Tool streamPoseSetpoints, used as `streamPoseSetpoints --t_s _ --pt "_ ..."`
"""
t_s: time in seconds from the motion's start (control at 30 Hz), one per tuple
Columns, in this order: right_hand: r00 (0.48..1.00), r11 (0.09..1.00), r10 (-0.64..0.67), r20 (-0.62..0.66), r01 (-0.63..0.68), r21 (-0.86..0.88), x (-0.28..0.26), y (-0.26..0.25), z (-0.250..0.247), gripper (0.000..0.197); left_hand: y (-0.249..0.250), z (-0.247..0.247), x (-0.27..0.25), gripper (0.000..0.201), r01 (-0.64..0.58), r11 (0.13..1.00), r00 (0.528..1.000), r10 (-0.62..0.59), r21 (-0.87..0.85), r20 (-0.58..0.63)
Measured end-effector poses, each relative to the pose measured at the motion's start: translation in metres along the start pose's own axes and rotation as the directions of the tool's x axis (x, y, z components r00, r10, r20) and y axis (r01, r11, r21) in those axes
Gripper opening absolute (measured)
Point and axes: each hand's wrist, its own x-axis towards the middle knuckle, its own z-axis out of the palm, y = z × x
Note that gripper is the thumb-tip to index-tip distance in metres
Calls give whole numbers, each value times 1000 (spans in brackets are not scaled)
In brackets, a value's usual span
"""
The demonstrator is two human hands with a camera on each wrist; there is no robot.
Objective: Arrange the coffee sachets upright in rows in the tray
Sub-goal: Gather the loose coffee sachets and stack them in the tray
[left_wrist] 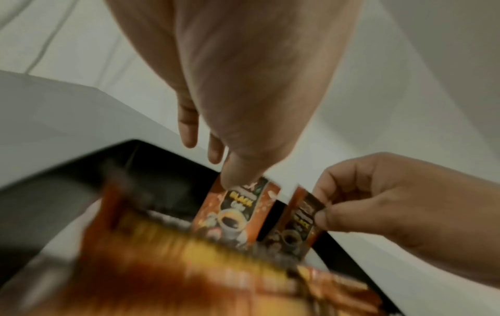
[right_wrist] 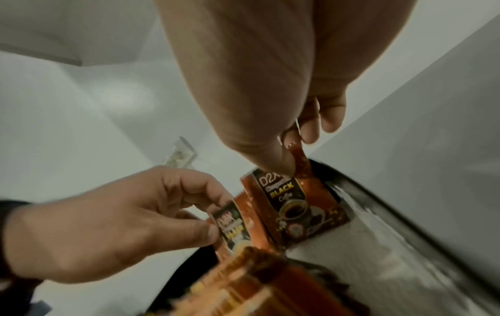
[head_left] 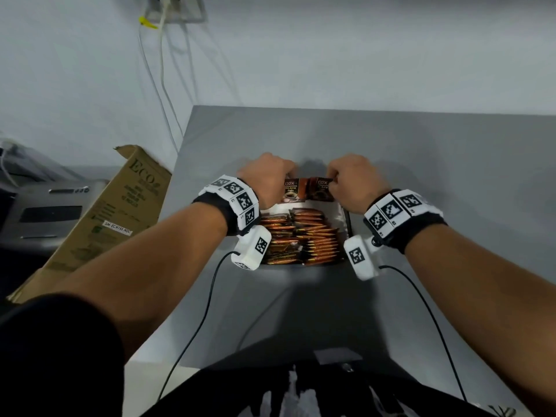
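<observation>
A black tray (head_left: pixel 349 224) with a white lining sits on the grey table and holds two rows of orange-brown coffee sachets (head_left: pixel 301 239) standing on edge. At the tray's far end my left hand (head_left: pixel 288 176) pinches the top of one upright sachet (head_left: pixel 291 191). My right hand (head_left: pixel 332 180) pinches a second upright sachet (head_left: pixel 322 191) right beside it. In the left wrist view the thumb presses the left sachet (left_wrist: pixel 235 216). In the right wrist view thumb and forefinger grip the top corner of the right sachet (right_wrist: pixel 297 205). Both sachets' lower edges are down in the tray.
An open cardboard box (head_left: pixel 114 212) leans at the table's left side, with a grey machine (head_left: pixel 45 212) behind it. White cables hang down the wall. Bare grey table (head_left: pixel 421 164) lies behind and to the right of the tray. Black wrist cables trail toward my body.
</observation>
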Motion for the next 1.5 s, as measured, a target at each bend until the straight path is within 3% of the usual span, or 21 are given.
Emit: streamPoseSetpoints --t_s 0.13,0.27,0.4,0.47,0.57,0.6,0.67,0.73,0.77,0.83,0.93,1.07,1.23,1.5 --pt "996 991 -88 26 84 101 -12 -9 -2 8 -8 -6 -11 22 4 998 1000 -5 -69 -22" --pt "978 981 -182 97 174 90 -25 -22 5 3 -9 -13 -36 24 -27 986 992 6 -162 -126" --pt "949 970 -241 203 239 34 -37 -25 12 2 -7 -5 -67 24 -60 989 998 62 -136 7" --pt "932 970 -242 271 237 51 -40 -27 14 12 -6 9 -77 26 -60 992 995 68 -114 72" --pt "877 968 -248 411 237 77 -42 -29 14 51 -5 21 -86 19 -17 990 994 32 -139 106" --pt "856 964 -260 448 256 71 -44 -29 14 66 -3 21 -89 25 3 987 991 18 -164 131" --pt "825 953 -278 492 301 35 -49 -27 11 94 0 24 -97 71 18 984 980 17 -176 199" --pt "802 932 -284 525 360 -46 -55 -25 8 111 7 29 -104 114 -20 997 977 34 -68 211" --pt "797 917 -290 530 389 -84 -57 -24 9 116 10 34 -108 122 -42 999 981 40 5 192" --pt "809 904 -293 510 408 -129 -58 -23 13 125 12 45 -109 120 -57 994 991 45 98 123" --pt "844 903 -309 438 405 -144 -59 -21 23 113 11 52 -103 105 -72 991 997 68 109 40" --pt "873 906 -323 365 396 -147 -65 -23 34 88 10 52 -97 97 -93 993 995 90 73 51" --pt "908 920 -329 260 370 -127 -71 -20 55 84 12 54 -96 96 -97 983 995 91 157 46" --pt "917 913 -336 215 373 -165 -78 -16 56 75 15 60 -96 84 -87 987 996 83 136 29"
